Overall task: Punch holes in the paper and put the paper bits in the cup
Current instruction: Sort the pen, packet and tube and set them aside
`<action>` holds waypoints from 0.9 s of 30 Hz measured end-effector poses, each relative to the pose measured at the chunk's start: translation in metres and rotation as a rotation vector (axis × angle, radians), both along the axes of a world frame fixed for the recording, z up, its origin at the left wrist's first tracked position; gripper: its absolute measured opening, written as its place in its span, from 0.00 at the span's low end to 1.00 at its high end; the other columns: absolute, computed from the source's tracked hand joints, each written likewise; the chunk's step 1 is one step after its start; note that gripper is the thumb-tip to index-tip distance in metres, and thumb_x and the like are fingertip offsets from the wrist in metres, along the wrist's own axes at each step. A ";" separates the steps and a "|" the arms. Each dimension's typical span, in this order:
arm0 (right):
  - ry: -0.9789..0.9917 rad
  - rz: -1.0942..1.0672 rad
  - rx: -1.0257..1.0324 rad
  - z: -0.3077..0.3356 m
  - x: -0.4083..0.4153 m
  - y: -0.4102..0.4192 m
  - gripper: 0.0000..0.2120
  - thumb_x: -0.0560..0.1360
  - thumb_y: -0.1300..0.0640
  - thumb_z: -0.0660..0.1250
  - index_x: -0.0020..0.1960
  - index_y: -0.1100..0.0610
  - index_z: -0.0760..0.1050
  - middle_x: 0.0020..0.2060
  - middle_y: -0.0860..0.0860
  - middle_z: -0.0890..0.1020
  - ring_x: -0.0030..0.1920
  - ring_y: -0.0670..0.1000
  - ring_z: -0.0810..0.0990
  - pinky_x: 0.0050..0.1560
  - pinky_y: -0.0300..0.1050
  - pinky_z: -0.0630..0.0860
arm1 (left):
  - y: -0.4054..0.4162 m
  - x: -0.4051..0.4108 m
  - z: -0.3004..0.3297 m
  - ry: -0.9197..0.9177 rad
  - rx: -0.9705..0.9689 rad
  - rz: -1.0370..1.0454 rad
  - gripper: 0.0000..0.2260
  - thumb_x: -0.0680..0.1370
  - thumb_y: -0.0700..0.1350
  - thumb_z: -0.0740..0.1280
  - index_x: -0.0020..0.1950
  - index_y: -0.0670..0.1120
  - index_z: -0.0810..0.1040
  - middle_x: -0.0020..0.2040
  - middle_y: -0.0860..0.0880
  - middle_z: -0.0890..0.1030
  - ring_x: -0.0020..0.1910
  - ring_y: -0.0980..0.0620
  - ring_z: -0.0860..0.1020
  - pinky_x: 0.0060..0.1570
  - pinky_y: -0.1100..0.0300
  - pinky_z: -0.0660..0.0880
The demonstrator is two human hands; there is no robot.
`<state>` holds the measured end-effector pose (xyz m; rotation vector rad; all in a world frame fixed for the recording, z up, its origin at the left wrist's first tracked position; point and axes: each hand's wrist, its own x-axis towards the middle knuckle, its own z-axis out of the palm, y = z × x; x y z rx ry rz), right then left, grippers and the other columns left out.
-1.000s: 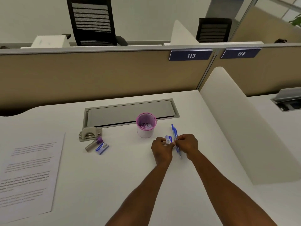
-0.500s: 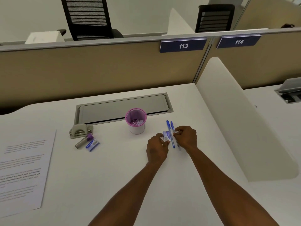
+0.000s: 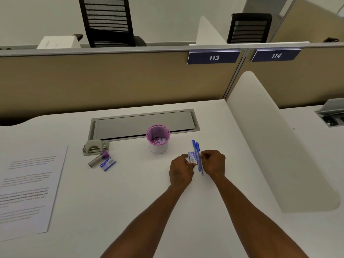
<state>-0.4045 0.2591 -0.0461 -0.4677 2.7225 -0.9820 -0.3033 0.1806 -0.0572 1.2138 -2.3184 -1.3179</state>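
A pink mesh cup [image 3: 158, 139] holding white paper bits stands mid-desk. The grey hole punch [image 3: 95, 147] sits at the left, and the printed paper sheet [image 3: 28, 192] lies flat at the far left. Right of the cup, my left hand [image 3: 180, 171] has its fingertips closed on a small blue-and-white box [image 3: 192, 157] that rests on the desk. My right hand [image 3: 214, 162] is curled, its thumb and forefinger pinched against two blue pens [image 3: 196, 151] lying beside that box.
A grey tube with a purple cap [image 3: 97, 160] and a second small blue box [image 3: 108, 163] lie below the punch. A grey cable-tray lid [image 3: 143, 123] is set into the desk behind the cup. A white divider [image 3: 275, 146] bounds the right side.
Both hands stay together right of the cup. The box and pens have settled flat on the desk, side by side. The head view has shifted slightly.
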 end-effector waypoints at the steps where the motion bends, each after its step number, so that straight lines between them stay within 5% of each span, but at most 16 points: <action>1: 0.000 -0.003 0.001 -0.001 -0.001 0.001 0.05 0.75 0.63 0.69 0.45 0.61 0.85 0.40 0.57 0.86 0.36 0.49 0.79 0.43 0.40 0.75 | -0.001 0.000 -0.001 0.000 0.001 0.000 0.21 0.76 0.51 0.72 0.67 0.45 0.77 0.57 0.45 0.84 0.52 0.48 0.81 0.55 0.59 0.76; 8: 0.015 -0.010 -0.023 -0.005 -0.001 0.007 0.09 0.76 0.61 0.70 0.54 0.62 0.83 0.49 0.58 0.86 0.50 0.56 0.84 0.53 0.41 0.75 | -0.004 0.002 -0.004 0.024 0.015 -0.013 0.23 0.76 0.51 0.72 0.69 0.44 0.76 0.60 0.45 0.82 0.56 0.48 0.80 0.58 0.63 0.71; 16: 0.135 -0.151 -0.326 0.014 0.076 -0.002 0.05 0.76 0.58 0.69 0.46 0.59 0.83 0.38 0.53 0.85 0.36 0.48 0.80 0.41 0.40 0.79 | -0.007 0.064 0.010 0.102 0.032 0.119 0.17 0.75 0.53 0.73 0.62 0.49 0.80 0.47 0.52 0.81 0.40 0.56 0.78 0.44 0.71 0.72; 20: 0.086 0.066 -0.383 0.012 0.151 -0.037 0.04 0.74 0.61 0.72 0.48 0.57 0.84 0.40 0.50 0.86 0.38 0.43 0.80 0.43 0.35 0.78 | -0.037 0.135 0.016 0.198 -0.023 0.285 0.10 0.76 0.48 0.73 0.57 0.50 0.82 0.44 0.53 0.82 0.36 0.58 0.81 0.37 0.76 0.73; 23: 0.006 0.261 -0.339 0.015 0.192 -0.077 0.06 0.72 0.59 0.73 0.49 0.54 0.84 0.42 0.48 0.86 0.40 0.44 0.82 0.47 0.43 0.81 | -0.073 0.188 0.020 0.169 -0.105 0.418 0.08 0.77 0.44 0.71 0.56 0.47 0.82 0.47 0.50 0.84 0.39 0.57 0.81 0.37 0.74 0.74; 27: -0.126 0.433 -0.104 0.021 0.215 -0.144 0.23 0.71 0.47 0.74 0.64 0.51 0.77 0.56 0.50 0.83 0.48 0.46 0.82 0.53 0.39 0.78 | -0.122 0.238 0.027 0.117 -0.190 0.516 0.09 0.77 0.40 0.70 0.57 0.44 0.81 0.51 0.47 0.83 0.44 0.54 0.80 0.43 0.66 0.76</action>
